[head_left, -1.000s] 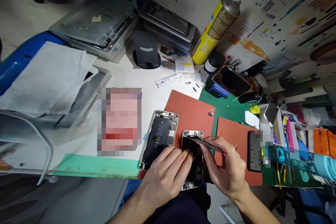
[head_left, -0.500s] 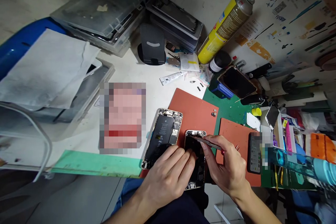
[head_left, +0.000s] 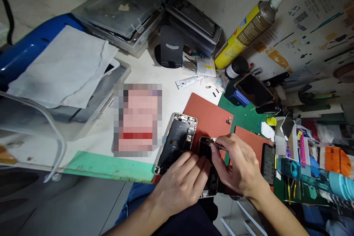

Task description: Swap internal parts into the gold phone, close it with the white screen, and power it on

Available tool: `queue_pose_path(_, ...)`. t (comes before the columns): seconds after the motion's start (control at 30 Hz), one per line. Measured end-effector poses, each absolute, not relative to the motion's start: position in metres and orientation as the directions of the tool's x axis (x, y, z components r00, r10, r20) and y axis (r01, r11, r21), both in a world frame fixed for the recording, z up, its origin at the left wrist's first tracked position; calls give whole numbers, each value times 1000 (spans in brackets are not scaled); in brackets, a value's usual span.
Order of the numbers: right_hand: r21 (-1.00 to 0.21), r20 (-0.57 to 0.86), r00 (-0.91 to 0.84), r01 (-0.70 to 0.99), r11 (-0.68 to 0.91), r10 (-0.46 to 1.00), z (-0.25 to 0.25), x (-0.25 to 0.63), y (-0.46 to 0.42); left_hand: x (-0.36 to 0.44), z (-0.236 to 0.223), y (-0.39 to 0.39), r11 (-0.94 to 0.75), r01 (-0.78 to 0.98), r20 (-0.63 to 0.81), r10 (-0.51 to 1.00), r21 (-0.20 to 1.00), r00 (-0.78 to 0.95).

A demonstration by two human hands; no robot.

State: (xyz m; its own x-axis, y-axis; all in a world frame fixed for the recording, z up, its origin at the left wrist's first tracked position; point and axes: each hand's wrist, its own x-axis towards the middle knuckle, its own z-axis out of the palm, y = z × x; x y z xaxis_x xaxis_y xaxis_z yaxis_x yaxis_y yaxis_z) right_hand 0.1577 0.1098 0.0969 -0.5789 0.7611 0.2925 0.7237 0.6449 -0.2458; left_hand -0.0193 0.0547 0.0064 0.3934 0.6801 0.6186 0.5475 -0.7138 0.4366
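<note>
Two opened phones lie on a red mat at the bench's front edge. My left hand rests with bent fingers pressed on the nearer opened phone, steadying it. My right hand pinches a thin metal tool, whose tip sits at that phone's top end. The other opened phone, battery showing, lies just left of my hands, untouched.
A yellow spray can leans at the back wall beside a dark jar. A black-screened phone rests on a blue stand, another phone lies at the right. Clear plastic boxes and white paper fill the left.
My right hand has moved up and left over the nearer phone, bringing the tool tip to its top end. The left hand stays on the phone. The camera has shifted slightly.
</note>
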Motion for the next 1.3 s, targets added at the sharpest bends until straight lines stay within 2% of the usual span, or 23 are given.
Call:
queue_pose_path(0.13, -205, 339, -582, 722, 661, 740, 93, 158, 110, -19, 7, 55, -711, 549, 622, 682, 440, 384)
queue_pose_path(0.23, -233, 329, -581, 714, 660, 745, 92, 158, 111, -18, 7, 55, -712, 546, 629, 679, 441, 378)
queue_pose_path(0.57, -222, 347, -583, 711, 668, 735, 92, 156, 113, -18, 7, 55, -713, 545, 625, 680, 441, 383)
queue_pose_path(0.7, -219, 398, -583, 689, 691, 708, 91, 156, 113, -18, 7, 55, -716, 541, 624, 678, 442, 389)
queue_pose_path(0.8, -252, 389, -584, 677, 692, 713, 90, 156, 114, -18, 7, 54, -716, 536, 615, 681, 447, 398)
queue_pose_path(1.13, -250, 398, -572, 685, 685, 717, 85, 158, 113, -19, 8, 56, -733, 534, 614, 664, 421, 427)
queue_pose_path(1.3, -323, 399, -525, 687, 651, 752, 83, 165, 107, -19, 7, 57, -732, 540, 591, 669, 416, 451)
